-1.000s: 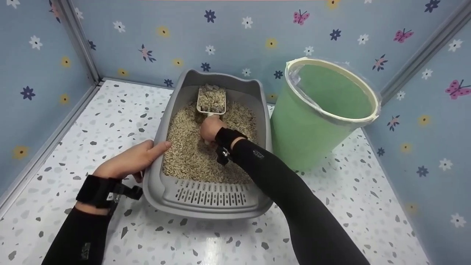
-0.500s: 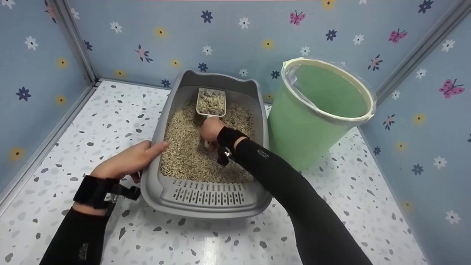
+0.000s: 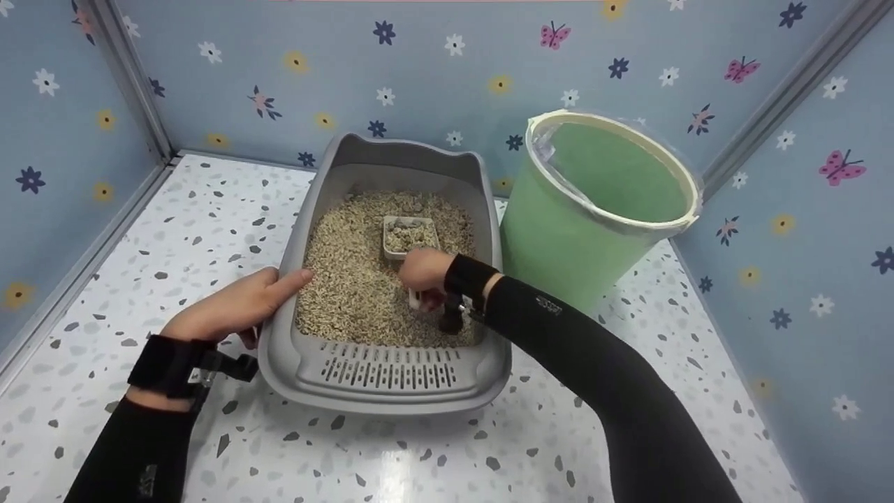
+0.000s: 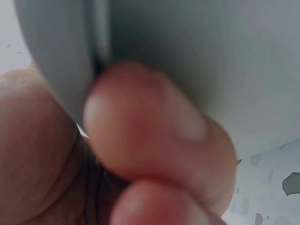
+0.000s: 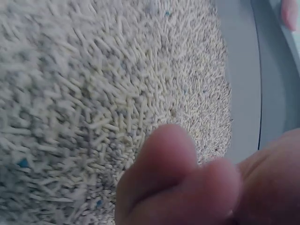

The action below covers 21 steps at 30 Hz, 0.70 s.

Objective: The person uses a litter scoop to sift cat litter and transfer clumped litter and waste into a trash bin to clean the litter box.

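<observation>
A grey litter box filled with beige pellet litter stands on the speckled surface. My left hand grips its left rim, thumb over the top; in the left wrist view the curled fingertips press under the rim. My right hand holds a white litter scoop by the handle, above the litter in the middle of the box. Pellets and greyish clumps lie in the scoop. In the right wrist view, curled fingers show over the litter, while the scoop is out of sight.
Close to the right of the box stands a green bin with a cream rim and a clear liner folded over it. Flowered blue panels enclose the back and both sides. Slots run along the box's front ledge.
My right hand has brought the scoop nearer and slightly right from the back of the box, and its heap looks smaller. My left hand keeps its grip on the rim.
</observation>
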Each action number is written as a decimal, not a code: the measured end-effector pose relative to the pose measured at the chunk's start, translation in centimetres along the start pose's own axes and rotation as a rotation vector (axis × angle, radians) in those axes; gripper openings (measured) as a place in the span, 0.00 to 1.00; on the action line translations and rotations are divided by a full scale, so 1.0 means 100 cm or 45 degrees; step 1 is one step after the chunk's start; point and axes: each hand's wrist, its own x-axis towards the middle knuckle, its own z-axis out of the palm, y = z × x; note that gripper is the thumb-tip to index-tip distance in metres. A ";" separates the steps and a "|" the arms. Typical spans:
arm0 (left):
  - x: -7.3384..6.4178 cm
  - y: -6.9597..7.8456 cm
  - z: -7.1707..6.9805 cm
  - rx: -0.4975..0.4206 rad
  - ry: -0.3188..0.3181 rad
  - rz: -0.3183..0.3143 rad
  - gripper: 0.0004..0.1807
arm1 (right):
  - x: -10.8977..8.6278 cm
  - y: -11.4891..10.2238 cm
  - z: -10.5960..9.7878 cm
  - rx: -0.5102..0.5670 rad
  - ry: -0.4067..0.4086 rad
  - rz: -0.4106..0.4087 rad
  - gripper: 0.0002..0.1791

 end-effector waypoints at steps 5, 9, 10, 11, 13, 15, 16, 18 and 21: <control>0.003 -0.003 0.000 -0.013 0.005 -0.006 0.41 | -0.008 0.002 -0.011 0.241 -0.021 0.084 0.23; 0.003 -0.003 0.000 -0.007 0.000 0.003 0.40 | -0.003 0.005 -0.024 0.320 -0.024 0.094 0.23; 0.003 -0.003 0.000 -0.006 0.000 0.005 0.40 | 0.000 0.005 -0.027 0.331 -0.016 0.095 0.22; 0.003 -0.002 0.000 -0.003 0.001 0.008 0.40 | 0.003 0.006 -0.030 0.334 -0.007 0.098 0.20; 0.003 -0.002 0.000 0.002 0.002 0.010 0.40 | 0.011 0.008 -0.033 0.337 0.016 0.098 0.17; 0.003 -0.001 0.001 0.006 0.007 0.009 0.41 | 0.019 0.009 -0.033 0.325 0.041 0.094 0.19; 0.003 -0.001 0.001 0.007 0.008 0.011 0.42 | 0.024 0.010 -0.033 0.287 0.054 0.089 0.21; 0.004 0.000 0.002 0.006 0.008 0.013 0.42 | 0.033 0.011 -0.031 0.065 0.072 0.056 0.25; 0.005 0.000 0.005 -0.003 0.003 0.013 0.42 | 0.045 0.012 -0.027 -0.209 0.128 0.061 0.28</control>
